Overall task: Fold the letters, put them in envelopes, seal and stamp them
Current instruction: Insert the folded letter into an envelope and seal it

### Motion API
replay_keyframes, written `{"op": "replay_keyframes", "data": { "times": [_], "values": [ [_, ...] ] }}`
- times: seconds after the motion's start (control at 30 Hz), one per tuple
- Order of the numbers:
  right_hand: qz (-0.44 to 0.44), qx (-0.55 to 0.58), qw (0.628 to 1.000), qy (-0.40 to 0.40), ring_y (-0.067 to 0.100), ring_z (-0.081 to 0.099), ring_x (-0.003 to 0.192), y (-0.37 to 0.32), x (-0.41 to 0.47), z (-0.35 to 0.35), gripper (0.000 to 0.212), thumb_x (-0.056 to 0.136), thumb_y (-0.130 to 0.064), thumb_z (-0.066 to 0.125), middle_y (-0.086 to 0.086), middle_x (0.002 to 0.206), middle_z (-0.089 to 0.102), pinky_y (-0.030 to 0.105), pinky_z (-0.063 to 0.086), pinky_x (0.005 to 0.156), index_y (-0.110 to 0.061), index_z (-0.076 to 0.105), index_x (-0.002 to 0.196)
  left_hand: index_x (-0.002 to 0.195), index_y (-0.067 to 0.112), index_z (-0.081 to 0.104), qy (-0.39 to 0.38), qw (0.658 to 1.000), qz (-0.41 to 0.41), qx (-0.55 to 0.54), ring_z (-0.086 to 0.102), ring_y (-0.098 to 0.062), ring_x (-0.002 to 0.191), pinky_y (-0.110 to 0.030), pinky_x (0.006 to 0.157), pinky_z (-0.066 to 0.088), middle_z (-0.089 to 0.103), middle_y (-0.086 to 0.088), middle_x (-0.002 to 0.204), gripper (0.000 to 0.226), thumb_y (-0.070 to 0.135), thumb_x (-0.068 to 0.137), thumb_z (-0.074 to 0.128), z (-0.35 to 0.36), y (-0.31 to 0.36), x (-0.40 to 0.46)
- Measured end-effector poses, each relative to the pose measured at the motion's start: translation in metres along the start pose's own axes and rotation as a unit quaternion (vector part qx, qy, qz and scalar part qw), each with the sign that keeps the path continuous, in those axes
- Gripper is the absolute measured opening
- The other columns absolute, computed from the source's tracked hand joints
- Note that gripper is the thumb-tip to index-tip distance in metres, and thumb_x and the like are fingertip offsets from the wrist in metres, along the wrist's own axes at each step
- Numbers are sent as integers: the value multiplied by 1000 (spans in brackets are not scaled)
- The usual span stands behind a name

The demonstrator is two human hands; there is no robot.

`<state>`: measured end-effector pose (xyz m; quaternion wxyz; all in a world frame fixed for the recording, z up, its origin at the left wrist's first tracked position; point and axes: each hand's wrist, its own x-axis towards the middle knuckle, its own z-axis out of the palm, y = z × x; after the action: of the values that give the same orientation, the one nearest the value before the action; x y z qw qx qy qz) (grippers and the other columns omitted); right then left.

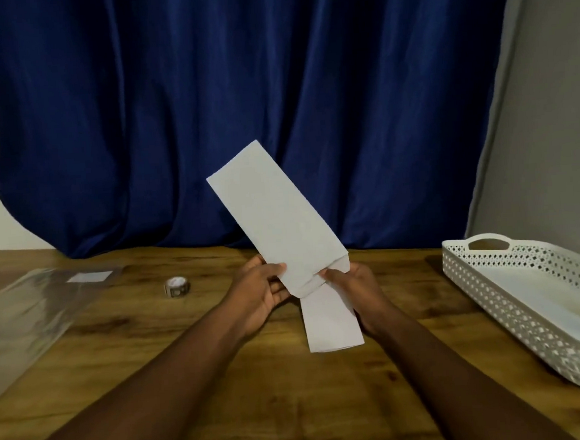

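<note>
A white envelope (274,217) stands tilted above the middle of the wooden table (225,396), its open end pointing down toward me. My left hand (262,290) grips its lower left edge. A folded white letter (332,323) sticks partway out of the envelope's open end. My right hand (353,287) pinches the letter at the envelope's mouth. A small roll of stamps (177,286) sits on the table to the left of my hands.
A clear plastic sleeve (31,313) with a white label lies at the table's left. A white perforated tray (535,305) with a handle stands at the right edge. A dark blue curtain (239,103) hangs behind the table.
</note>
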<state>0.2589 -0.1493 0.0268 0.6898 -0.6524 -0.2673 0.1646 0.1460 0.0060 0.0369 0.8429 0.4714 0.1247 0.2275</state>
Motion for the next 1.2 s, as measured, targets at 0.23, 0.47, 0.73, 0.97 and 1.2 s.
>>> {"op": "replay_keyframes", "data": {
  "times": [0.23, 0.47, 0.73, 0.97, 1.2],
  "values": [
    [5, -8, 1000, -17, 13, 78, 67, 0, -1, -3, 6, 95, -11, 70, -3, 80, 81, 22, 57, 49, -17, 69, 95, 129, 16, 63, 36, 995, 25, -85, 70, -33, 117, -56, 98, 58, 76, -12, 123, 35, 0, 98, 65, -11, 14, 6],
    [-29, -17, 999, 3, 15, 78, 78, 1, -5, 3, 13, 96, -30, 73, -7, 89, 79, 26, 58, 57, -31, 64, 106, 131, 14, 63, 24, 993, 26, -109, 70, -33, 117, -55, 98, 59, 74, -13, 127, 38, -4, 97, 64, -2, 11, -3],
    [-99, -85, 989, 69, -7, 73, 76, 1, -8, 2, 29, 84, -22, 85, -31, 79, 74, 12, 53, 51, -32, 60, 94, 137, 21, 57, 51, 994, 19, -89, 67, -35, 118, -67, 98, 54, 71, -13, 128, 57, 19, 86, 83, 19, 15, -22],
    [-283, -350, 889, 80, -3, 69, 77, 3, -14, 7, 20, 87, -31, 78, -31, 69, 67, 22, 50, 51, -34, 64, 74, 138, 26, 52, 34, 998, -48, -39, 69, -38, 115, -73, 95, 52, 70, -13, 128, 108, 69, 45, 85, 31, 26, -43],
    [-454, -500, 737, 32, 17, 72, 77, -12, -27, 15, 30, 84, -21, 75, 2, 92, 80, 26, 54, 56, -19, 79, 113, 146, 20, 40, 73, 991, -90, -71, 63, -44, 120, -73, 100, 47, 61, -21, 135, 94, 55, 72, 86, 26, 28, -35]
  ]
}}
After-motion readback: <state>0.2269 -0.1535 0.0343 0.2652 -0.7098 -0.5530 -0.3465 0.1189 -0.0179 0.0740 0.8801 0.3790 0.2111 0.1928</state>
